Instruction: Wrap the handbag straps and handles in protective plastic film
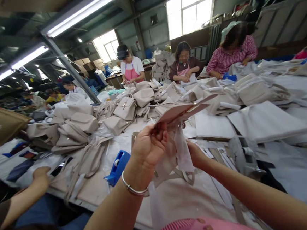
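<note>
A beige handbag hangs in front of me with its flap (173,114) lifted and seen nearly edge-on. My left hand (152,141) is closed on the near left edge of that flap, fingers curled under it. A thin white wrapping strip (183,150) hangs from the bag below the flap. My right hand (195,155) is at the bag's right side; its fingers are hidden behind the strip and the bag. The lower bag body and a strap loop (188,176) are just above the table. A blue tape dispenser (118,167) lies left of my left wrist.
Beige bags (126,108) are heaped across the table. White foam sheets (267,122) lie at right, near a grey tape dispenser (243,155). A co-worker's hand (40,177) rests at the left edge. Several people work across the table. A slanted metal post (71,70) stands at left.
</note>
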Motion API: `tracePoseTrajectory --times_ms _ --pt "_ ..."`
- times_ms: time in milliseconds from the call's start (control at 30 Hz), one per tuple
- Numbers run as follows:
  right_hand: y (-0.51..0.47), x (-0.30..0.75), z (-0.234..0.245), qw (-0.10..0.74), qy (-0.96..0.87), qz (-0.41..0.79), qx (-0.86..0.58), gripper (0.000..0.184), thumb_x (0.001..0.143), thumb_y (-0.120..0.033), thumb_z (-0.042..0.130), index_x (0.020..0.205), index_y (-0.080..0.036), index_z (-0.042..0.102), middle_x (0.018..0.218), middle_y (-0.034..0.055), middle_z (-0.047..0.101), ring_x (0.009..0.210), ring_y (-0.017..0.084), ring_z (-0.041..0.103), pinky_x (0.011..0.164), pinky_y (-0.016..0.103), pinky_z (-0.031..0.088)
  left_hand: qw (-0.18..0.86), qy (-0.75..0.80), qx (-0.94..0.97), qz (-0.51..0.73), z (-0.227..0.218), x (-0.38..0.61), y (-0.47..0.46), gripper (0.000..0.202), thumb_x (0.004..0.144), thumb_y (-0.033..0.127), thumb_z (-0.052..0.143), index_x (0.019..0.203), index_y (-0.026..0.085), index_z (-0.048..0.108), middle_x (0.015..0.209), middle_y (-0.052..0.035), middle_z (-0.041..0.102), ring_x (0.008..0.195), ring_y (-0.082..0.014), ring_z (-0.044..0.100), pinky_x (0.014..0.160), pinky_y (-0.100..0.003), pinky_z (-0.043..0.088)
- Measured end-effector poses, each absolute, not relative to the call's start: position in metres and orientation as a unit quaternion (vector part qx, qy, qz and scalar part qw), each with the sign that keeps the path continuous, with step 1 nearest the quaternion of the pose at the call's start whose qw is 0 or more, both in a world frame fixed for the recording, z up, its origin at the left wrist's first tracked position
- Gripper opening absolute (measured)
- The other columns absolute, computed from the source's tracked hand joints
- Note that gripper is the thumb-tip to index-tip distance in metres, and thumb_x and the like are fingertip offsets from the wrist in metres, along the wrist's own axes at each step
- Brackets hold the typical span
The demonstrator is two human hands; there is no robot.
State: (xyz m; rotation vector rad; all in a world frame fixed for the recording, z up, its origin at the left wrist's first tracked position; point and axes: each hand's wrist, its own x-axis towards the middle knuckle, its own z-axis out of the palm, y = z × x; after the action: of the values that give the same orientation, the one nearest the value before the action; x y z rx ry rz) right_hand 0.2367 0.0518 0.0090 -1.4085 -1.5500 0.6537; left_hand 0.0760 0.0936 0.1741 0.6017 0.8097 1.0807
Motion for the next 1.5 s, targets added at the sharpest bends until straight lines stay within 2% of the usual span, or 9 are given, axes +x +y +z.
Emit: tracePoseTrajectory --times_ms 200,400,600,800,933,1067,1200,1367,1500 --pt "-0.02 0.23 0.044 0.42 -0.549 0.574 -0.439 0.032 0.086 -0.041 0.062 0.068 -0.014 0.062 0.056 -0.0008 0.058 0.046 0.008 0.044 0.042 0.018 0.033 0.749 0.387 0.173 0.509 0.17 0.033 0.068 0.021 0.089 0.01 0.046 0.078 0.018 0.062 0.071 -0.003 0.07 0.074 -0.0147 0.072 0.058 -0.022 0.059" --pt "-0.056 0.211 0.132 0.343 -0.433 0.805 -0.215 0.036 0.087 -0.045 0.064 0.101 -0.012 0.066 0.065 0.0064 0.071 0.039 0.01 0.058 0.039 0.016 0.042 0.795 0.312 0.137 0.502 0.191 0.011 0.056 0.025 0.09 0.007 0.04 0.09 0.013 0.064 0.08 -0.0056 0.071 0.076 -0.0135 0.071 0.067 -0.024 0.06" --pt "0.011 0.208 0.131 0.554 -0.274 0.727 -0.299 0.019 0.09 -0.028 0.059 0.097 -0.012 0.066 0.074 0.0042 0.072 0.046 0.01 0.063 0.039 0.015 0.049 0.762 0.292 0.209 0.54 0.152 0.035 0.104 0.016 0.089 0.015 0.046 0.091 0.013 0.062 0.094 -0.0085 0.069 0.095 -0.019 0.068 0.089 -0.036 0.055" --pt "0.064 0.21 0.08 0.593 -0.151 0.641 -0.464 0.016 0.083 -0.006 0.054 0.094 -0.012 0.063 0.096 0.0092 0.074 0.063 0.011 0.069 0.049 0.018 0.055 0.604 0.487 0.375 0.507 0.051 0.047 0.11 0.031 0.082 0.026 0.065 0.111 0.018 0.059 0.127 -0.0102 0.06 0.118 -0.0203 0.057 0.098 -0.033 0.045" --pt "0.062 0.188 0.075 0.593 -0.2 0.647 -0.436 0.025 0.07 -0.008 0.07 0.092 -0.015 0.061 0.085 0.0056 0.074 0.063 0.013 0.068 0.054 0.022 0.054 0.784 0.319 0.418 0.328 0.026 0.058 0.077 0.05 0.082 0.053 0.065 0.115 0.016 0.059 0.114 -0.014 0.067 0.1 -0.024 0.066 0.083 -0.034 0.053" --pt "0.052 0.171 0.082 0.556 -0.256 0.64 -0.464 0.027 0.068 -0.025 0.076 0.088 -0.014 0.063 0.071 0.0037 0.071 0.055 0.012 0.063 0.047 0.02 0.047 0.823 0.262 0.443 0.241 0.022 0.055 0.055 0.063 0.07 0.045 0.08 0.119 0.015 0.054 0.081 -0.0058 0.07 0.066 -0.0192 0.068 0.067 -0.033 0.056" --pt "0.037 0.165 0.074 0.553 -0.277 0.678 -0.399 0.036 0.065 -0.036 0.08 0.088 -0.012 0.065 0.083 0.0081 0.073 0.067 0.018 0.069 0.058 0.027 0.054 0.858 0.208 0.459 0.095 0.006 0.027 0.055 0.041 0.077 0.054 0.07 0.086 0.015 0.059 0.039 0.0085 0.042 0.035 -0.0102 0.047 0.049 -0.027 0.048" --pt "0.027 0.153 0.059 0.568 -0.257 0.633 -0.459 0.034 0.06 -0.037 0.083 0.074 -0.011 0.066 0.067 0.0042 0.069 0.056 0.015 0.064 0.055 0.026 0.052 0.801 0.22 0.556 0.04 -0.002 0.005 0.051 0.049 0.075 0.063 0.065 0.08 0.016 0.057 0.039 0.005 0.048 0.035 -0.0077 0.041 0.04 -0.019 0.033" --pt "0.02 0.168 0.068 0.593 -0.33 0.504 -0.534 0.031 0.064 -0.039 0.081 0.067 -0.013 0.064 0.052 -0.0019 0.06 0.041 0.008 0.05 0.037 0.019 0.035 0.714 0.309 0.62 0.101 0.014 -0.011 0.041 0.044 0.083 0.059 0.059 0.089 0.016 0.054 0.05 0.0025 0.058 0.04 -0.0089 0.049 0.041 -0.018 0.033"
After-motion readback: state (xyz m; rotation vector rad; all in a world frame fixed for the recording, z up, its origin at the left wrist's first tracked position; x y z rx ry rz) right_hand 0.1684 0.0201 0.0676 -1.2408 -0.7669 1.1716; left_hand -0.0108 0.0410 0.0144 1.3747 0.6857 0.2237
